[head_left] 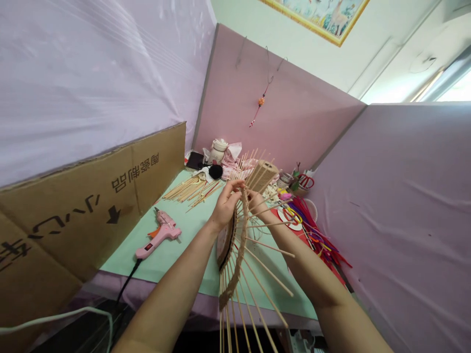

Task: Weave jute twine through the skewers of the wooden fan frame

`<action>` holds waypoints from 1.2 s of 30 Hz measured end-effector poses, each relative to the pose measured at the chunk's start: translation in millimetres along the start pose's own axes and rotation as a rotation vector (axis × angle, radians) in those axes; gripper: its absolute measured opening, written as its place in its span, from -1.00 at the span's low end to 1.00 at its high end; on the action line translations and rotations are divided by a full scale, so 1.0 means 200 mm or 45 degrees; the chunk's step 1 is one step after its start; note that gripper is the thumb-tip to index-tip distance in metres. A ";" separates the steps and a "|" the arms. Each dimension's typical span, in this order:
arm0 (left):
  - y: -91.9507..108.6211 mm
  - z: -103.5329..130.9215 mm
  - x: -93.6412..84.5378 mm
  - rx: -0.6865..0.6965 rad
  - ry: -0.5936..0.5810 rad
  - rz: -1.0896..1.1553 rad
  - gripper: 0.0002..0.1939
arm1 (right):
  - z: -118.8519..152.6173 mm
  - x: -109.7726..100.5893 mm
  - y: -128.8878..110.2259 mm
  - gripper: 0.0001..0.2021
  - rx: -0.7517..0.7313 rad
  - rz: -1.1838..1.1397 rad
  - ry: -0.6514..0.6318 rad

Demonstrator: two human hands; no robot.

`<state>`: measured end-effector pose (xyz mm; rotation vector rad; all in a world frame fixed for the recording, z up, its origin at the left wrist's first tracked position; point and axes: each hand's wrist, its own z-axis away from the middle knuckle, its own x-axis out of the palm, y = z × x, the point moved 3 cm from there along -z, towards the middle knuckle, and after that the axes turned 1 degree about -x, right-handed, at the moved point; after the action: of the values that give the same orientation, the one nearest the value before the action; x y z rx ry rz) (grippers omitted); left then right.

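Note:
Over the front of the table stands a round stick frame on edge, its thin wooden sticks fanning outward. A braided band of brown twine curves across the sticks, and a dark-edged disc sits at its left side. My left hand grips the frame's upper part, thumb and fingers bent around the band. Just across the band, my right hand has its fingers closed against the twine and sticks; its fingertips are partly hidden. Behind the hands is a spool of brown twine.
A pink glue gun lies left, its cord running off the table edge. Loose sticks lie beyond it, near a black round object and a white jar. Coloured strips and red-handled scissors are right. Cardboard borders the left.

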<state>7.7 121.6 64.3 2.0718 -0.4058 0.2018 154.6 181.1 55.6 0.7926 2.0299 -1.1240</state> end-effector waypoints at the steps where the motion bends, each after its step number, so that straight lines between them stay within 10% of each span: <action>1: 0.00 -0.01 -0.01 -0.017 0.014 0.053 -0.66 | 0.01 -0.04 0.03 -0.87 0.008 0.016 0.028; 11: 0.08 -0.12 -0.07 -0.288 0.092 0.194 -0.80 | -0.02 -0.42 0.03 -0.88 -0.092 0.006 0.298; 36: 0.27 -0.09 -0.22 -0.321 0.322 -0.096 -0.62 | -0.30 -0.38 -0.26 -0.83 -0.293 -0.102 0.338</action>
<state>-52.1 120.0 103.8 1.7832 -0.1870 0.3454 144.1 196.5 163.4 0.7812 2.3790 -0.8418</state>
